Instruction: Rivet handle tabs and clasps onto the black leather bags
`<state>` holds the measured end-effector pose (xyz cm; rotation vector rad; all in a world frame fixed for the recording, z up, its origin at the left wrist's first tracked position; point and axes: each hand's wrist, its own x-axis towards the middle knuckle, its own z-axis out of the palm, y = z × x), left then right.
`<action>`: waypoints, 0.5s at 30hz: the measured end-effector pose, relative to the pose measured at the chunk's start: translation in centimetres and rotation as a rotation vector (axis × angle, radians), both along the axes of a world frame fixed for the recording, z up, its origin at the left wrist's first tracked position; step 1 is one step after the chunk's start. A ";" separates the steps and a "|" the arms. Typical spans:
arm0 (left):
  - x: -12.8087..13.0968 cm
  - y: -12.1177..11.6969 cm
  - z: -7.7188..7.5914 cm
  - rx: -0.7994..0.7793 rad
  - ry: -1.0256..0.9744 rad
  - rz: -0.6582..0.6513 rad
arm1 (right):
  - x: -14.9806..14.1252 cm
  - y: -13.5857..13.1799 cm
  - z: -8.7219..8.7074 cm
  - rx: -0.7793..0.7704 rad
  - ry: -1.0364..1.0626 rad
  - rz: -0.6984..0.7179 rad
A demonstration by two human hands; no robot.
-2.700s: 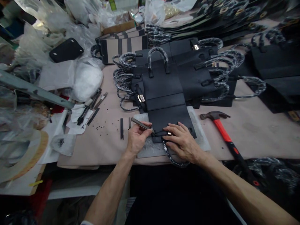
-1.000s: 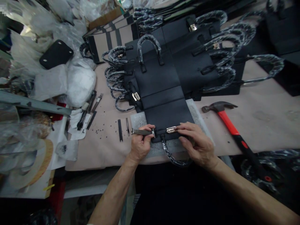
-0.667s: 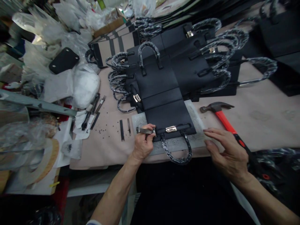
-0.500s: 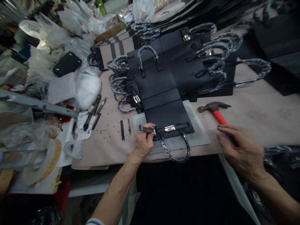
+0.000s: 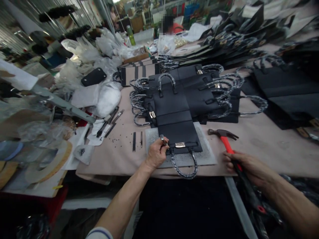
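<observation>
My left hand (image 5: 156,153) is closed around a short metal punch (image 5: 162,139), held at the left edge of a black handbag panel (image 5: 176,134). A metal clasp (image 5: 180,145) and a plastic-wrapped handle (image 5: 185,174) are on that panel, which lies over a grey slab (image 5: 208,152). Whether the punch tip touches the panel is hidden by my fingers. At the right, my right hand (image 5: 245,166) grips a claw hammer (image 5: 225,142) with a red and black handle. Its head is near the slab's right edge.
More black bag panels (image 5: 206,91) with wrapped handles lie behind. Left of the slab are a dark strip (image 5: 134,142), a thin metal rod (image 5: 141,139) and tiny dark bits. Plastic bags (image 5: 108,99) and a tape roll (image 5: 66,154) crowd the left side.
The view has tilted up, showing more of the room. The punch has turned from lying sideways to more upright. My right hand has closed around the hammer handle and lifted it.
</observation>
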<state>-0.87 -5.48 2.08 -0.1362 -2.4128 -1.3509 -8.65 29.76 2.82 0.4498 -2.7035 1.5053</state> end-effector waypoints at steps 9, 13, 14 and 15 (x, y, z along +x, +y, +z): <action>0.0 0.0 0.4 0.027 -0.087 0.010 | 3.9 -7.6 11.9 -0.078 -0.232 -0.077; -0.1 -0.1 0.2 -0.005 -0.096 0.008 | 3.8 -10.8 14.4 0.286 0.410 0.237; -0.1 0.0 0.2 -0.023 -0.102 0.009 | 3.6 -11.3 14.8 0.370 0.483 0.331; -0.2 0.0 0.1 -0.038 -0.108 0.010 | 3.3 -11.6 15.3 0.454 0.528 0.411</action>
